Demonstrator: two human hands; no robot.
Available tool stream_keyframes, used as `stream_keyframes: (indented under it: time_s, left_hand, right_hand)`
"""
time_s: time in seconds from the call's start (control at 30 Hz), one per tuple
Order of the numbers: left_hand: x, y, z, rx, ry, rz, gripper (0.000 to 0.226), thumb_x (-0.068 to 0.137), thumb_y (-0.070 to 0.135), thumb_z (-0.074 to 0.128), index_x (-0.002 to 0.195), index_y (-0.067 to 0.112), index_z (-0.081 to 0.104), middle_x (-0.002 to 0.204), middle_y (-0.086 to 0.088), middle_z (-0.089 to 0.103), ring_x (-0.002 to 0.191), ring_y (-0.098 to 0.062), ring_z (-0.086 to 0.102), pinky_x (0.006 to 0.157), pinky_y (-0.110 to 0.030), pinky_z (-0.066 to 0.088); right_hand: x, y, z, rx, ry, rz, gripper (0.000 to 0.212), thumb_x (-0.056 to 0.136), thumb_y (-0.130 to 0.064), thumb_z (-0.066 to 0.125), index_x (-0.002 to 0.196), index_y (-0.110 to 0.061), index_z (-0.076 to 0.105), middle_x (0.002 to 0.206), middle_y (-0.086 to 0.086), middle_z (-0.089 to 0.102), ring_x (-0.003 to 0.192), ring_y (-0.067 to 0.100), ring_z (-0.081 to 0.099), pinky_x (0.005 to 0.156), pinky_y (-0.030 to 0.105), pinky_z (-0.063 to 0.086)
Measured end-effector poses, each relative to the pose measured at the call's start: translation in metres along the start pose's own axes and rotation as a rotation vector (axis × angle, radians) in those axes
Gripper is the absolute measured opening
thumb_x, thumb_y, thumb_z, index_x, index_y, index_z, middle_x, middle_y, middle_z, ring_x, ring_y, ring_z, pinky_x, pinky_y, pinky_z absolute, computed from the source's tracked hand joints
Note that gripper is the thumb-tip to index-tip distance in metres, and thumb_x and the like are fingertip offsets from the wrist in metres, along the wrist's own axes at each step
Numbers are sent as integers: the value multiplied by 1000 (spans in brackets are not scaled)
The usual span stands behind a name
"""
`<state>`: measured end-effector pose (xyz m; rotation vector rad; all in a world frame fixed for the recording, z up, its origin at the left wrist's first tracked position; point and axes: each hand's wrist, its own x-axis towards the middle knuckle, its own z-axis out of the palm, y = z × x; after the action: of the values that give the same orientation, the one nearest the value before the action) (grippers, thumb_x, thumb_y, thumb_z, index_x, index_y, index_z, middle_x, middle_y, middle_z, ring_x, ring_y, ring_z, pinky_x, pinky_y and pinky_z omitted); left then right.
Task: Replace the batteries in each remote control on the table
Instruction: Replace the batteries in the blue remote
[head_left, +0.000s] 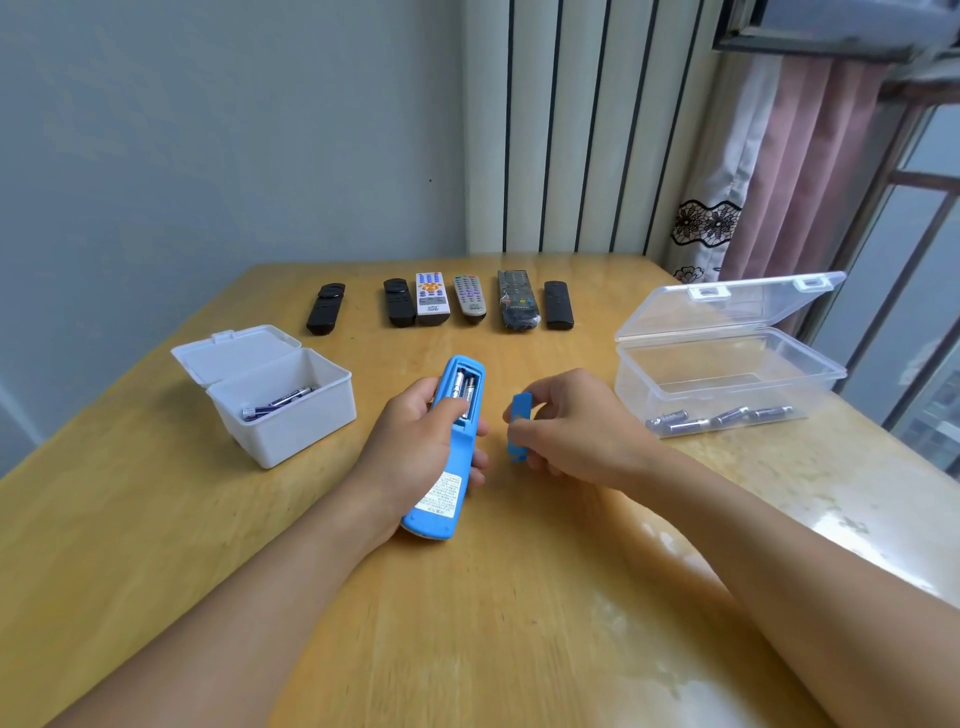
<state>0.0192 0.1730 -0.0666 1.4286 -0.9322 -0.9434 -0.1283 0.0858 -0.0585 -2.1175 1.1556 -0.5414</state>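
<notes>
Soft daylight comes in from the window (914, 291) at the right, leaving the scene evenly bright. It throws pale glare across the near right part of the glossy table (519, 649). Shadows are faint. Wide-angle distortion bends the edges, and the upper right corner and near forearms look smeared and blurred.

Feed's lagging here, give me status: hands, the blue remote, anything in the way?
Left hand grips blue remote, back up, compartment open, two batteries seated. Right hand pinches battery cover, off the remote. Nothing between cover and compartment.
</notes>
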Motion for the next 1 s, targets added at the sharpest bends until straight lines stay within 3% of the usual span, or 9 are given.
stream_keyframes:
  time_s: [0.07,0.13,0.2,0.3,0.37,0.47,0.63,0.77,1.0]
  left_hand:
    - [-2,1,0,10,-20,26,19,106,16,46,116,16,61,95,-16,73,59,-21,65,53,-33,56]
    - [-3,1,3,20,-58,55,20,106,16,45,117,17,61,92,-13,74,59,-20,64,53,-32,56]
    - [-6,2,6,24,-87,73,20,106,17,45,117,19,62,89,-9,73,59,-20,64,53,-31,55]
    - [-12,2,14,-1,-121,94,18,106,16,45,116,17,60,87,-6,68,61,-20,61,53,-31,54]
    - [-16,1,19,-23,-141,100,16,106,16,46,116,15,58,84,-5,65,62,-20,60,54,-31,52]
    - [-18,-1,25,-39,-142,101,13,105,15,47,115,12,54,81,-4,62,64,-20,59,57,-33,51]
    - [-18,-3,29,-22,-143,105,13,105,16,46,117,15,53,83,-10,61,64,-20,58,60,-34,52]
    - [-16,-6,30,50,-107,151,9,105,15,46,113,16,51,80,-9,59,62,-17,59,59,-34,53]
    - [-11,-8,26,164,-97,177,12,102,11,50,114,14,48,85,-14,60,63,-20,61,64,-47,56]
  right_hand:
    - [-1,2,-5,-81,31,43,23,84,-32,70,97,-14,71,68,1,71,55,7,60,54,26,51]
    - [-3,5,-10,-193,225,-40,23,83,-37,71,97,-18,70,70,-3,66,61,7,59,54,25,44]
    - [-6,2,-13,-128,389,-212,11,87,-31,70,89,-20,71,70,-6,62,63,7,56,57,25,42]
    - [-12,-6,-9,-37,429,-454,8,90,-18,68,88,-20,75,81,-8,61,73,8,60,62,13,43]
    - [-13,-6,-2,-34,437,-519,9,89,-12,68,89,-17,76,83,-6,61,73,8,62,62,16,47]
    - [-13,-4,4,-29,446,-523,11,91,-9,67,88,-13,77,82,-4,62,69,8,64,64,29,54]
    - [-13,-4,10,-47,462,-507,15,93,-8,65,84,-10,76,81,2,63,67,12,62,65,37,54]
    - [-13,-8,14,-19,451,-446,18,95,-7,61,82,-6,74,83,7,64,72,20,64,65,37,52]
    - [-9,-12,13,35,446,-416,14,95,-10,59,86,-10,68,82,2,66,79,18,61,74,41,52]
